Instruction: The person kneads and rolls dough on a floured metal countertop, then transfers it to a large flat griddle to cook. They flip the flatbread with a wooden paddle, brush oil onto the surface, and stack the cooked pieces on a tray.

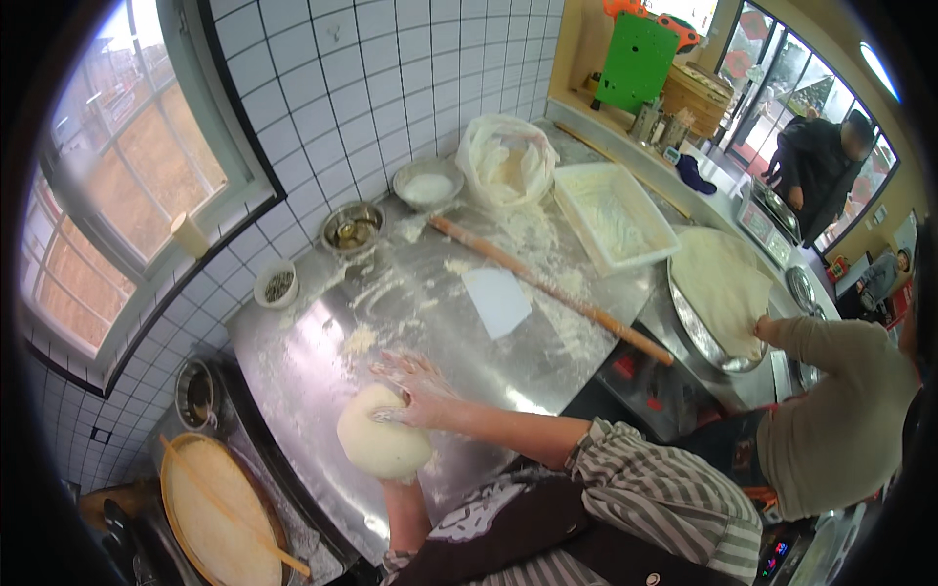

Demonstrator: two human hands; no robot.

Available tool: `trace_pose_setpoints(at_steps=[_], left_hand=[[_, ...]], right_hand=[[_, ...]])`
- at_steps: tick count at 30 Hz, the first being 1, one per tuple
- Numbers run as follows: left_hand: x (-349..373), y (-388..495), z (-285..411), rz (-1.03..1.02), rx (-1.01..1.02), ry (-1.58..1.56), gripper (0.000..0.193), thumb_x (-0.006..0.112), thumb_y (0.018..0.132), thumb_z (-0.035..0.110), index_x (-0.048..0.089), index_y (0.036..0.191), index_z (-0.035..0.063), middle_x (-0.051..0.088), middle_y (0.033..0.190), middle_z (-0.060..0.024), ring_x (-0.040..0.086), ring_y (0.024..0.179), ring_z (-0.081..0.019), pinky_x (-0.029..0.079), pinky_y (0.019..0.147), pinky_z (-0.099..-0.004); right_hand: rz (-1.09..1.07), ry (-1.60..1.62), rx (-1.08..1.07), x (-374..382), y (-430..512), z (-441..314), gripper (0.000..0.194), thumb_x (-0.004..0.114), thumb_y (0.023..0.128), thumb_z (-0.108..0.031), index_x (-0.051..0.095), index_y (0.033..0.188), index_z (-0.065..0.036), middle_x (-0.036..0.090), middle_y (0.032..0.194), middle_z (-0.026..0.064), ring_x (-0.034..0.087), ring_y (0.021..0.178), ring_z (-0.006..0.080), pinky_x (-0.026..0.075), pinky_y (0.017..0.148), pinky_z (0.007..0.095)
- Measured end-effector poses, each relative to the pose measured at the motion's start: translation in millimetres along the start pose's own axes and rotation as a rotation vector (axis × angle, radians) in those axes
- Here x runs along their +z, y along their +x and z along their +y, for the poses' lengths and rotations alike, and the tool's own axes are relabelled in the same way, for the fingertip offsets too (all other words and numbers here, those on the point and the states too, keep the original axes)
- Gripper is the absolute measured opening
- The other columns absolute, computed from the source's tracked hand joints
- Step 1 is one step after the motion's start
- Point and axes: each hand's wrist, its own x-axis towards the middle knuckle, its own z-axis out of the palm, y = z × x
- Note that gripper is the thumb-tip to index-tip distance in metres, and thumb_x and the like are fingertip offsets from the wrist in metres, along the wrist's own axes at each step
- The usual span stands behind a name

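Note:
A smooth, pale ball of dough (pixel 381 439) is over the near left part of the steel worktop (pixel 308 388). My left hand reaches beneath it and holds it from below; only the wrist shows, and the fingers are hidden by the dough. At its upper right side is my right hand (pixel 421 388), dusted with flour. Its thumb touches the dough, while the other fingers are spread and slightly blurred. Farther up the worktop lies a white plastic dough scraper (pixel 496 302). Beyond that, a long wooden rolling pin (pixel 549 289) lies diagonally, with loose flour around it.
Along the tiled wall stand a cup of seeds (pixel 278 286), an oil bowl (pixel 353 227), a bowl of white powder (pixel 429 187) and a flour bag (pixel 507 165). A white tub (pixel 619 216) adjoins them. At right, a co-worker's hand (pixel 763 327) touches a dough sheet (pixel 722 286) on a pan.

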Motion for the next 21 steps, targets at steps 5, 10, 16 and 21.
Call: trace_pose_setpoints(at_steps=[5, 10, 16, 21], left_hand=[[-13, 10, -38, 0.113, -0.002, -0.171, 0.069, 0.039, 0.095, 0.057, 0.037, 0.144, 0.0095, 0.043, 0.142, -0.0241, 0.048, 0.124, -0.0407, 0.043, 0.099, -0.0569], [-29, 43, -80, 0.279, -0.115, 0.541, 0.066, 0.044, 0.091, 0.057, 0.043, 0.139, 0.0103, 0.053, 0.131, -0.0203, 0.055, 0.113, -0.0386, 0.045, 0.094, -0.0553], [-24, 104, -153, 0.548, -0.148, 1.313, 0.060, 0.048, 0.089, 0.053, 0.048, 0.133, 0.0110, 0.055, 0.127, -0.0189, 0.055, 0.112, -0.0377, 0.045, 0.095, -0.0539], [-17, 141, -178, 0.560, -0.155, 1.570, 0.055, 0.051, 0.088, 0.049, 0.051, 0.128, 0.0116, 0.057, 0.123, -0.0177, 0.056, 0.111, -0.0370, 0.045, 0.095, -0.0528]], right_hand=[[-0.015, 0.332, 0.266, -48, 20, 165, 0.071, 0.074, 0.080, -0.039, 0.046, 0.139, -0.010, 0.044, 0.141, 0.0186, 0.036, 0.136, 0.0341, 0.031, 0.111, 0.0414], [0.285, 0.109, 0.529, -138, 125, 409, 0.062, 0.069, 0.081, -0.020, 0.046, 0.136, -0.004, 0.046, 0.135, 0.0261, 0.052, 0.119, 0.0389, 0.042, 0.099, 0.0444], [0.010, -0.158, 0.484, -173, 279, 573, 0.070, 0.063, 0.080, -0.016, 0.035, 0.142, 0.002, 0.043, 0.139, 0.0281, 0.049, 0.122, 0.0442, 0.042, 0.102, 0.0444], [-0.143, -0.680, 0.675, -163, 304, 603, 0.081, 0.067, 0.081, -0.025, 0.027, 0.143, 0.009, 0.040, 0.144, 0.0258, 0.048, 0.128, 0.0368, 0.042, 0.105, 0.0383]])
